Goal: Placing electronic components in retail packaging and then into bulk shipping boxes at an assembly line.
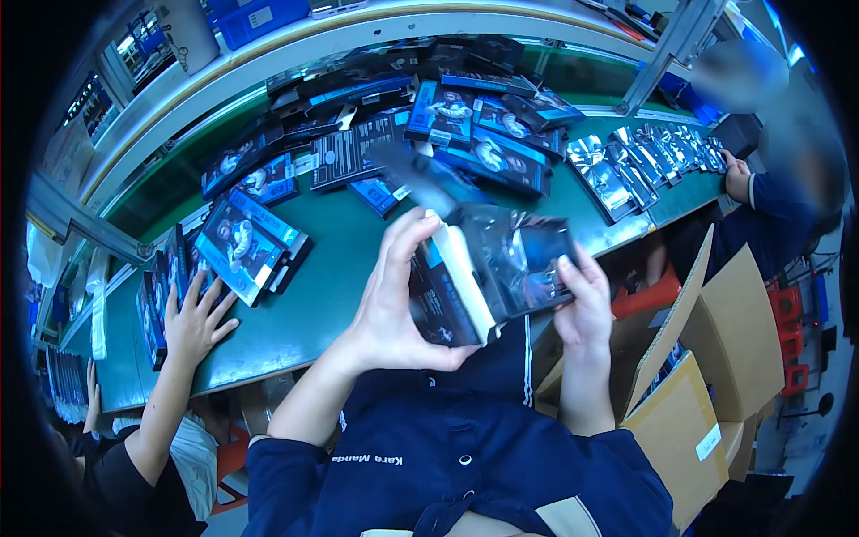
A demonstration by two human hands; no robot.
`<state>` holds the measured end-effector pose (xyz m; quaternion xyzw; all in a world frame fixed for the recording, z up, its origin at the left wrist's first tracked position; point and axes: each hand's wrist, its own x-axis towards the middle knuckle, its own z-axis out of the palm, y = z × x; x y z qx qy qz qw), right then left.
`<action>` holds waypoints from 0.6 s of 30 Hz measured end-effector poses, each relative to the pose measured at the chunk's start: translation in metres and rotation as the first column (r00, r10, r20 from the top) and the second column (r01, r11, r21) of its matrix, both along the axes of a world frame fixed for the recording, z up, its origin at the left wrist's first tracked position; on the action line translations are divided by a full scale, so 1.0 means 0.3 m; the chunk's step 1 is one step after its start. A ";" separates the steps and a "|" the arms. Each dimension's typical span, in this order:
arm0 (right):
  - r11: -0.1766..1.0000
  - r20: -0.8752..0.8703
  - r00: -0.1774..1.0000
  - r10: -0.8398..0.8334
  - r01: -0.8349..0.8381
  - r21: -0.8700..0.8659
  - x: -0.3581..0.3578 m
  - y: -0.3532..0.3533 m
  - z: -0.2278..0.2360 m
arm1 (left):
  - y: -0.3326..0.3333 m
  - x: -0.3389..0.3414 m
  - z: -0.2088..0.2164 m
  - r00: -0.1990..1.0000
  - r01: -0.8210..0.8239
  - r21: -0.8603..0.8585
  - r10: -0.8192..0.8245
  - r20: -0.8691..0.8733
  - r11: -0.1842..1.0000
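My left hand [380,309] is wrapped round a black and blue retail box [443,304], thumb below and fingers above, with its open end and white inner edges facing right. My right hand [582,309] grips the outer edge of a glossy black plastic package [528,259], thumb on its front. The package's left side meets the box's open end; I cannot tell whether any of it is inside. Both are held above the near edge of the green table [331,251]. A blurred dark flap [416,174] rises above the box.
Many black and blue boxes [443,112] are heaped along the table's far side. At left, a co-worker's hand [192,313] touches standing boxes. Another person's hand [738,179] is by a row of glossy packages [608,183]. An open cardboard carton [667,430] stands at my right.
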<state>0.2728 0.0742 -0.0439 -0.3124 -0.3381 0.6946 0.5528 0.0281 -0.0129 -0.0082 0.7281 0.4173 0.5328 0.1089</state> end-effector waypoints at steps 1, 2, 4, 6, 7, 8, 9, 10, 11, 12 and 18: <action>0.998 -0.020 0.997 0.069 -0.069 -0.009 -0.017 -0.015 0.001 | 0.009 -0.005 -0.007 0.988 0.123 0.015 -0.124 0.095 0.992; 0.990 -0.040 0.990 0.136 -0.137 -0.018 -0.036 -0.032 0.010 | 0.017 -0.009 -0.014 0.951 0.243 0.042 -0.246 0.186 0.969; 0.994 0.021 1.000 -0.004 0.002 0.113 -0.057 -0.053 0.023 | -0.005 -0.020 -0.019 0.967 0.209 -0.001 -0.207 0.148 0.978; 0.954 -0.031 0.991 -0.132 0.136 0.269 -0.030 -0.037 0.066 | -0.002 -0.024 -0.004 0.987 0.157 0.042 -0.159 0.041 0.987; 0.900 -0.082 0.964 -0.251 0.264 0.347 -0.031 -0.038 0.095 | 0.002 -0.022 0.006 0.994 0.105 0.062 -0.106 0.012 0.993; 0.824 -0.145 0.922 -0.359 0.386 0.414 -0.033 -0.040 0.127 | 0.002 -0.021 0.018 0.999 0.052 0.084 -0.051 -0.018 0.995; 0.728 -0.202 0.878 -0.435 0.474 0.496 -0.048 -0.035 0.165 | 0.003 -0.023 0.031 1.000 0.020 0.050 -0.019 -0.025 0.999; 0.689 -0.213 0.888 -0.407 0.451 0.568 -0.040 -0.039 0.197 | 0.005 -0.024 0.044 0.997 -0.016 0.033 0.018 -0.077 0.999; 0.647 -0.197 0.889 -0.414 0.440 0.623 -0.055 -0.049 0.225 | 0.004 -0.025 0.044 0.993 -0.051 0.047 0.056 -0.104 0.998; 0.602 -0.182 0.888 -0.422 0.424 0.676 -0.071 -0.054 0.242 | 0.003 -0.026 0.041 0.987 -0.086 0.063 0.094 -0.130 0.994; 0.919 0.016 0.974 -0.224 0.206 0.336 -0.077 0.001 0.113 | 0.012 -0.032 0.035 0.992 -0.048 0.129 0.032 0.124 0.991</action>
